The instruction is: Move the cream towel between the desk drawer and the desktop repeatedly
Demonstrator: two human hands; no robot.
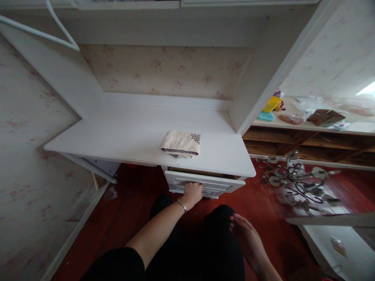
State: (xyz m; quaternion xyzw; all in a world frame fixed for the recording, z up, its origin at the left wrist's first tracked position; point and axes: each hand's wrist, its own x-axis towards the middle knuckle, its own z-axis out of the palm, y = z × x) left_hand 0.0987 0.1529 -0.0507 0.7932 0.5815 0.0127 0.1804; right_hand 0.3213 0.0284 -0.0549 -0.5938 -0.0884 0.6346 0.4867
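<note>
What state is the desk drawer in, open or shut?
Partly open. The desk drawer juts out below the desktop, a dark gap showing behind its front; the left hand is on that front.

Floral wallpaper [129,70] ran behind the back edge of the white surface [123,134], beyond its left edge, and above a low shelf [316,125] past its right edge. White panels [260,78] rose near the surface's back corners toward a cabinet [131,4]. The shelf had a pale top over brown wooden compartments. Below the front edge spread a glossy, dark red floor [129,218], with white skirting [77,222] along the left. Light was dim, except for a bright patch [367,89] at far right.
</note>
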